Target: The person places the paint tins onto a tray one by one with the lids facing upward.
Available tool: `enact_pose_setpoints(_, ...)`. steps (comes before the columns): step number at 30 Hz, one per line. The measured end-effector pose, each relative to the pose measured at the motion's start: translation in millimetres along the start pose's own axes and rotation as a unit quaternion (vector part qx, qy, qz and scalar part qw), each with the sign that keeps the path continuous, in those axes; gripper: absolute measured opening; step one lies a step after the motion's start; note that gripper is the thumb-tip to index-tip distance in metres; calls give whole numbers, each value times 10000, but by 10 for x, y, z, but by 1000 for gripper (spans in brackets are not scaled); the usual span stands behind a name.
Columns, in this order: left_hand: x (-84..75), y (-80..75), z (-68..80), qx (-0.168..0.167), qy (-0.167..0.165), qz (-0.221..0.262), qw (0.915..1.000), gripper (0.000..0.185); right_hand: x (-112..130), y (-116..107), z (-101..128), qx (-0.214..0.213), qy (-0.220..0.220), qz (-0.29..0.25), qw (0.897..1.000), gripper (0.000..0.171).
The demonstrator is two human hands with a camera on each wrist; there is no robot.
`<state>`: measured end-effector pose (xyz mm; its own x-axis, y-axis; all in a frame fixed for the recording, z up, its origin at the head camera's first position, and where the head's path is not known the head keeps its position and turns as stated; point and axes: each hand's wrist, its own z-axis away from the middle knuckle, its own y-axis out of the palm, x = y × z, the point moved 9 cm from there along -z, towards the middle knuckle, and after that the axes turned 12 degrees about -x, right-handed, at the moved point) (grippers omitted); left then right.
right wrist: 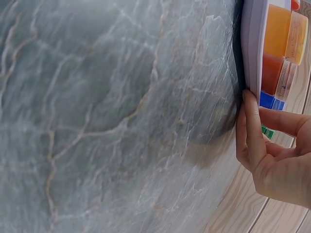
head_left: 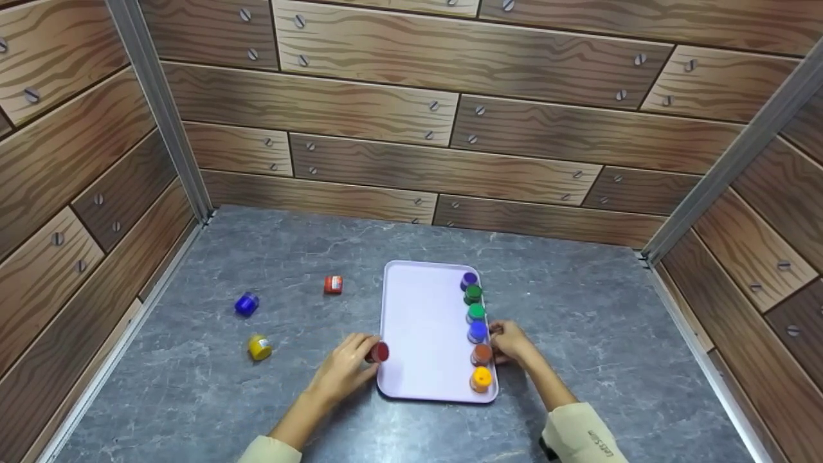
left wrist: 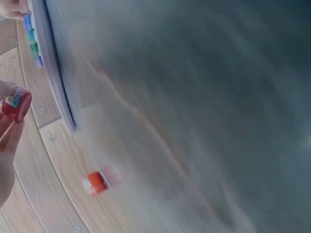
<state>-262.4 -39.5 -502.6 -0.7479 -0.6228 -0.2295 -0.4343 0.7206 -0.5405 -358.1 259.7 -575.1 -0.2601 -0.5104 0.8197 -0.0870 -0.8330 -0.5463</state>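
I see my left hand pinching a red jar at the tray left rim. My right hand presses relaxed fingers against the tray's right rim; its fingertips are hidden behind the jar row.

Your tray is bare through its middle and left; six pots line its right edge, blocking entry there. The tabletop right of the tray is open. On the left, blue pot, yellow pot and orange pot lie scattered, well apart.

Bare hands, pale cream sleeves, small cuff lettering
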Motion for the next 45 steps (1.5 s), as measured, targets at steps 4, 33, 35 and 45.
enact_pose_setpoints(4,-55,64,-32,-62,-213,138,9997,41,-6,-11,-11,-41,60,43,10000,42)
enact_pose_setpoints(33,-45,562,62,1181,-1808,1204,9690,30,1,3,6,23,-90,-170,9998,36)
enact_pose_setpoints(35,-51,566,65,1170,-1750,1185,9704,30,-2,2,10,2,-50,-202,9998,36)
enact_pose_setpoints(45,-54,588,68,1244,-1772,1232,9685,32,-9,2,7,26,23,-248,9997,35)
